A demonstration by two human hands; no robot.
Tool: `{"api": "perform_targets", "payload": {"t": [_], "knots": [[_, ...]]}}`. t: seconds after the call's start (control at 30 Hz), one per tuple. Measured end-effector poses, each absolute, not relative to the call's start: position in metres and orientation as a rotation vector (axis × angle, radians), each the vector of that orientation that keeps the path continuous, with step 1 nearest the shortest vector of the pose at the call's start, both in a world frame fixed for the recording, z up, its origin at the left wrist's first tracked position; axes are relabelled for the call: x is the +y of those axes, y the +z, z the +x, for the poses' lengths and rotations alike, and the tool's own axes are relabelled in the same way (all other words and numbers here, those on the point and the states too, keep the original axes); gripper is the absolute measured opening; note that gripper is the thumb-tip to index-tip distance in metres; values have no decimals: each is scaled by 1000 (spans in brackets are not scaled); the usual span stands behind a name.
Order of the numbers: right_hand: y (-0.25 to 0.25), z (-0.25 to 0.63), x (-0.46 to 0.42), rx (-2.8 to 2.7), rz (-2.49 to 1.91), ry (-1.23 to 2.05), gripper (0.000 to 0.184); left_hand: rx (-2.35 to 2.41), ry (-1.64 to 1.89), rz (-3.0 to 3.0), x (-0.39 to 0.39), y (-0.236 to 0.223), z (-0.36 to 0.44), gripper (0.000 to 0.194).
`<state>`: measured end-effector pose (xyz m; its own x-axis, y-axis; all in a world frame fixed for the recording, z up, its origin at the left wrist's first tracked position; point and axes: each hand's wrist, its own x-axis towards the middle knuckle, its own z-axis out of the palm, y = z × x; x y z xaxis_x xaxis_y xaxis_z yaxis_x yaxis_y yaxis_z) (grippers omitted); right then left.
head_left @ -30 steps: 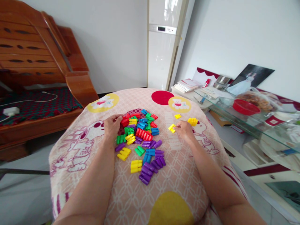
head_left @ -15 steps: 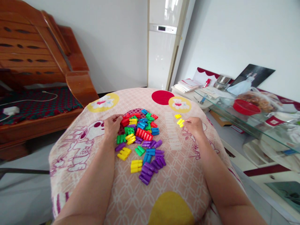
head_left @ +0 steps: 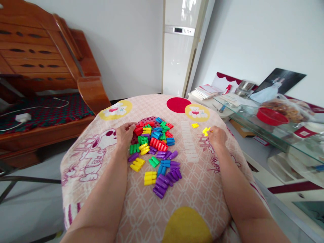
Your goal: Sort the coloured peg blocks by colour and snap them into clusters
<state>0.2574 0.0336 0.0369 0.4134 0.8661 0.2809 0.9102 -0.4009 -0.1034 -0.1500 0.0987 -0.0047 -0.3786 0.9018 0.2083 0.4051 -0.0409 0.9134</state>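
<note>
Shows a loose pile of red, green, blue, yellow and purple plastic pieces (head_left: 158, 145) between both hands. Lies well right of it, alone: a small bright-yellow plastic piece (head_left: 195, 125). Has another yellow plastic piece (head_left: 205, 131) at the right fingertips, near the lone one — can't make out exact count there. Keep right hand (head_left: 218, 135) as palm-down, fingers curled, nearly closed in a pinch on it. Place left hand (head_left: 125, 135) at the pile's left edge, fingers bent, tips by red pieces (head_left: 138, 130); can't tell if gripping. Sits all on a round table under a pink patterned cloth (head_left: 199, 192). Includes brown wooden bench (head_left: 37, 57) at left, glass shelf (head_left: 243, 118) with red plastic bowl (head_left: 272, 116) at right — tall white unit (head_left: 177, 64) behind.
</note>
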Motion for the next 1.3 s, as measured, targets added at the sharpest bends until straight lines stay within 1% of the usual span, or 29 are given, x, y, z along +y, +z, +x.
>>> {"api": "perform_targets", "payload": {"t": [0.1,0.2,0.27,0.4,0.47,0.57,0.63,0.73,0.8,0.9,1.0,1.13,1.3], "knots": [[37,255,33,-1569,-2410,-288,28,1786,1436,1459,95,5,-151,41],[40,248,32,-1580,-2321,-309,28,1690,1394,1644,89,23,-155,36],[44,243,31,-1597,-2256,-322,27,1539,1189,1751,83,36,-157,35],[48,235,31,-1643,-2155,-314,27,1304,523,1950,73,52,-156,28],[49,230,29,-1647,-2142,-284,26,1308,398,2073,67,55,-152,28],[49,217,26,-1697,-2127,-201,24,1409,386,2213,60,55,-144,39],[47,206,23,-1778,-2084,-146,23,1470,380,2253,57,55,-139,42],[46,188,17,-1884,-1979,-72,22,1489,404,2248,55,56,-136,38],[47,178,13,-1925,-1855,26,19,1425,501,2186,55,58,-134,34],[50,164,5,-1949,-1559,280,16,1268,745,2005,54,60,-123,31],[55,153,-2,-1900,-1301,610,20,1101,887,1890,48,58,-99,32],[55,146,-6,-1746,-1162,967,27,924,901,1875,39,53,-66,25],[48,145,-3,-1674,-1126,1131,33,811,865,1830,34,48,-53,22]]}}
